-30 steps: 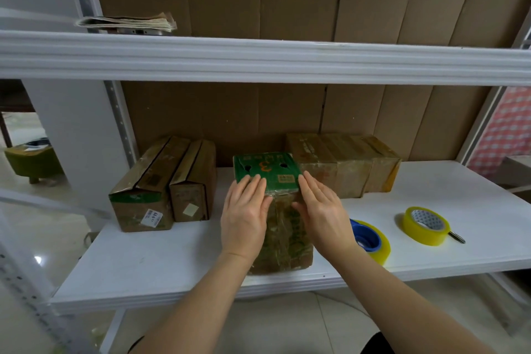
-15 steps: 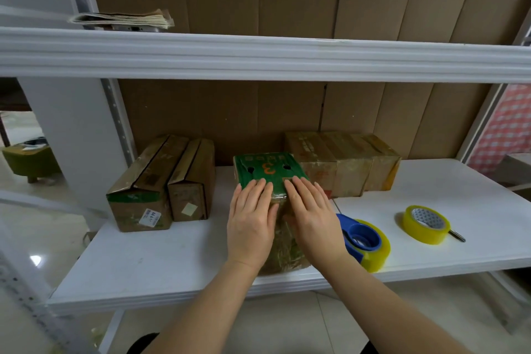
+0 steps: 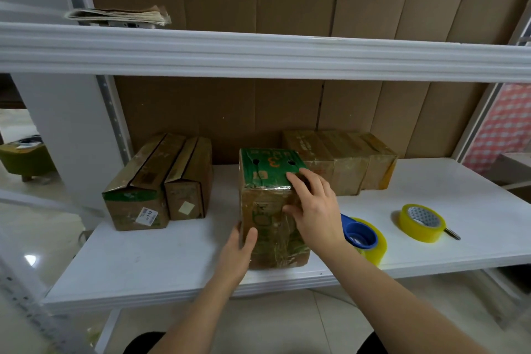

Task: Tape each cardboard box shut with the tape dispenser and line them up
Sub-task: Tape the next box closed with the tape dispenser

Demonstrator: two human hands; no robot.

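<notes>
A tall green-topped cardboard box wrapped in clear tape [image 3: 270, 210] stands near the front edge of the white shelf [image 3: 161, 256]. The left hand [image 3: 238, 250] holds its lower left corner, thumb across the front, in a curled grip. The right hand [image 3: 313, 207] lies flat on its upper right side, fingers spread. Just right of it sits a blue tape dispenser holding a yellow roll [image 3: 365, 238].

Single head view, close, looking forward and down at shelf [image 3: 172, 261]

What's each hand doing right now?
Left hand: grips the box at its near left edge.
Right hand: open, flat on the box top.
</notes>
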